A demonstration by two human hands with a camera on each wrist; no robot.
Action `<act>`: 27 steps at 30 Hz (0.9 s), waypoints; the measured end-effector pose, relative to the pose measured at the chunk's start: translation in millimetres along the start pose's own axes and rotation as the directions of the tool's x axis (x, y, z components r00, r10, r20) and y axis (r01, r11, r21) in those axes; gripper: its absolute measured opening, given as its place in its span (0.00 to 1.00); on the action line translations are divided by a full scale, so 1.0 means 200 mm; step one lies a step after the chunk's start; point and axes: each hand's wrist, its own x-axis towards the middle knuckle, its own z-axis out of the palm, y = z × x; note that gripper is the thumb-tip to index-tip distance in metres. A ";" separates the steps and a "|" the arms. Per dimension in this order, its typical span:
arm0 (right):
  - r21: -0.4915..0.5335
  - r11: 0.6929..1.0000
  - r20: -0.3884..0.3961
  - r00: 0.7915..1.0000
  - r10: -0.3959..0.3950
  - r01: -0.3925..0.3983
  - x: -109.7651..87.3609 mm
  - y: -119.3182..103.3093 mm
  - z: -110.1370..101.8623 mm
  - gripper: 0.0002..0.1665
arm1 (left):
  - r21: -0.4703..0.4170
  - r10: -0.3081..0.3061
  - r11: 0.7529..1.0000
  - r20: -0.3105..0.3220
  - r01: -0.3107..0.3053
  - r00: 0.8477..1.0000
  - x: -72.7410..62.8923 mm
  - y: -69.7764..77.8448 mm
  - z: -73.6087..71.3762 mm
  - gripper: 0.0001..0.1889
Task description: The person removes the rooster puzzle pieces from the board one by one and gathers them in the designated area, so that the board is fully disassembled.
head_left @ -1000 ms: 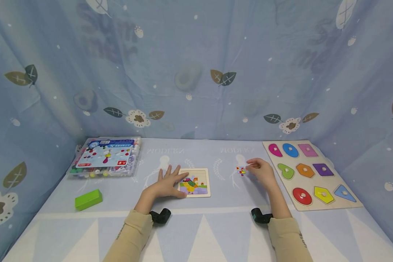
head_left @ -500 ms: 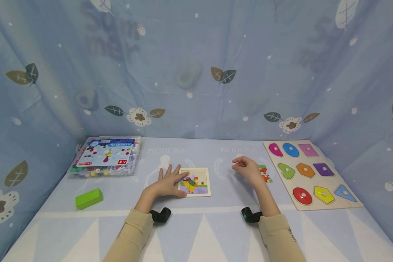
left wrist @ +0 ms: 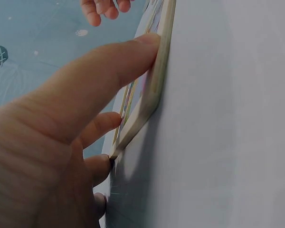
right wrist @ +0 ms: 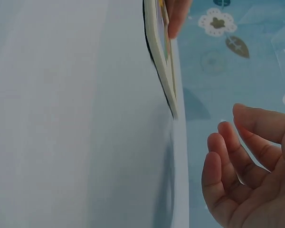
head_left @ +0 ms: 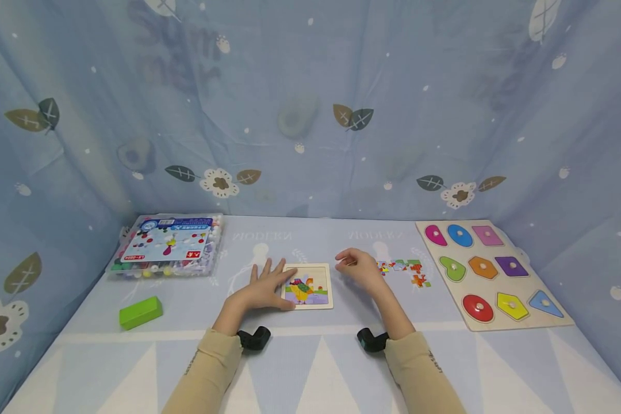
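Note:
A small wooden jigsaw tray (head_left: 321, 268) lies at mid-table. Colourful joined pieces (head_left: 304, 292) fill its lower part, and bare wood shows above them. My left hand (head_left: 261, 290) rests on the tray's left side with fingers spread; in the left wrist view its thumb (left wrist: 147, 42) touches the tray's edge. Just right of the tray, my right hand (head_left: 359, 269) hovers with bent fingers. Its thumb and index tips come together, and anything between them is hidden. Several loose jigsaw pieces (head_left: 420, 280) lie on the table right of that hand.
A shape board (head_left: 491, 293) with knobbed coloured shapes lies on the right. At the back left stands a clear plastic box (head_left: 165, 241) of small colourful parts. A green block (head_left: 141, 313) sits in front of it. A patterned curtain (head_left: 310, 115) hangs behind the table.
My right hand has moved left from the loose pieces to near the tray, leaving several of them uncovered. My left hand stays on the tray.

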 end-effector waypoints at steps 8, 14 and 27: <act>-0.001 1.000 0.078 0.997 -0.014 0.014 0.01 -0.05 0.10 0.10 | 0.009 -0.008 1.000 0.002 0.008 1.000 0.00 0.00 -0.01 0.46; 0.001 1.000 0.152 0.988 -0.031 0.032 0.01 -0.07 0.14 0.10 | 0.018 -0.012 1.000 0.003 0.012 1.000 0.00 0.00 -0.01 0.47; -0.234 0.964 0.357 0.933 -0.035 0.126 0.03 -0.10 0.21 0.24 | -0.069 0.016 0.997 -0.036 -0.019 0.999 0.00 0.00 -0.01 0.30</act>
